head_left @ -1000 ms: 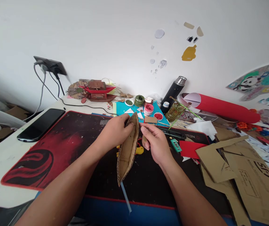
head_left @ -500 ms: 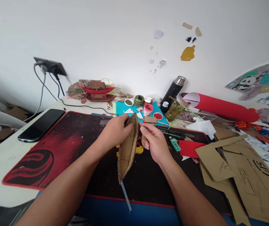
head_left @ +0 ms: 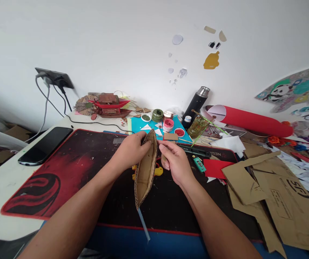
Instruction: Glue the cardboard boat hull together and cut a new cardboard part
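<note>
A white desk (head_left: 0, 187) fills the lower frame, and a black and red desk mat (head_left: 62, 169) covers its middle. Loose cardboard sheets (head_left: 278, 201) lie at four o'clock, overlapping the mat's right edge. A red paper roll (head_left: 251, 120) rests at two o'clock by the wall, and a black flask (head_left: 196, 102) stands tilted just left of it. A dark phone (head_left: 45, 145) lies at nine o'clock, off the mat's left edge, below a wall socket (head_left: 54, 76) with two cables plugged in. A red and brown model boat (head_left: 108, 105) sits at eleven o'clock against the wall. A teal sheet (head_left: 137, 124) at twelve o'clock carries small paint pots (head_left: 168, 125).

The cardboard boat hull (head_left: 146, 171) is held near frame centre above the mat, standing on edge, one pointed end up between the hands and the other pointing toward six o'clock. The left hand (head_left: 131, 149) grasps its upper left wall, fingers curled over the rim. The right hand (head_left: 176, 162) is at the upper tip from the three o'clock side, thumb and forefinger pinched together at the rim; the other fingers are curled in. A pale blue stick (head_left: 143, 225) lies on the mat below the hull's lower tip. A yellow object (head_left: 158, 171), partly hidden, lies on the mat behind the hull.
</note>
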`<state>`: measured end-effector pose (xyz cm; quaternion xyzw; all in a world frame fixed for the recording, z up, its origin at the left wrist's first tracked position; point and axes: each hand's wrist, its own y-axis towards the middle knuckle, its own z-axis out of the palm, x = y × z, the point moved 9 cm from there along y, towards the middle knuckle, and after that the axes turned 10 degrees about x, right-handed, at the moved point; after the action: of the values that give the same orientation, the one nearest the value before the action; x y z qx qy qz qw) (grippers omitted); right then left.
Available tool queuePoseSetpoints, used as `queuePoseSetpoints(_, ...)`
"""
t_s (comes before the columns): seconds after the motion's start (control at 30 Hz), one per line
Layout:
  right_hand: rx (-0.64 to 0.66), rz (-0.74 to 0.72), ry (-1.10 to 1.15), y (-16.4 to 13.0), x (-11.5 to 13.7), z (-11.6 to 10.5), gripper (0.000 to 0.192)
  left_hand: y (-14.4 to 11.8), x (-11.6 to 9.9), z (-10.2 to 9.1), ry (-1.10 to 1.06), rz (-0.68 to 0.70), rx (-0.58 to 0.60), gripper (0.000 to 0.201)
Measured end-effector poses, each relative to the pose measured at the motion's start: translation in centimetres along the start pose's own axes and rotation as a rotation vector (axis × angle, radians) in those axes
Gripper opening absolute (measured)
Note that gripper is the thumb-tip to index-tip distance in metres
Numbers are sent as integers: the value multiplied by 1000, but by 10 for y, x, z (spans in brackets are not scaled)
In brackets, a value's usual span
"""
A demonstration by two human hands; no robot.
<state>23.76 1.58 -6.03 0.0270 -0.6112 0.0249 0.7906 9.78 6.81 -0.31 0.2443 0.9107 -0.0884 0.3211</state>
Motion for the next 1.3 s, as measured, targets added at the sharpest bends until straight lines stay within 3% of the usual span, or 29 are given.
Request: queuePoseSetpoints(1.3,-7,19,-2,0,0,-1,41,1,0,2,-35,-8,18,21)
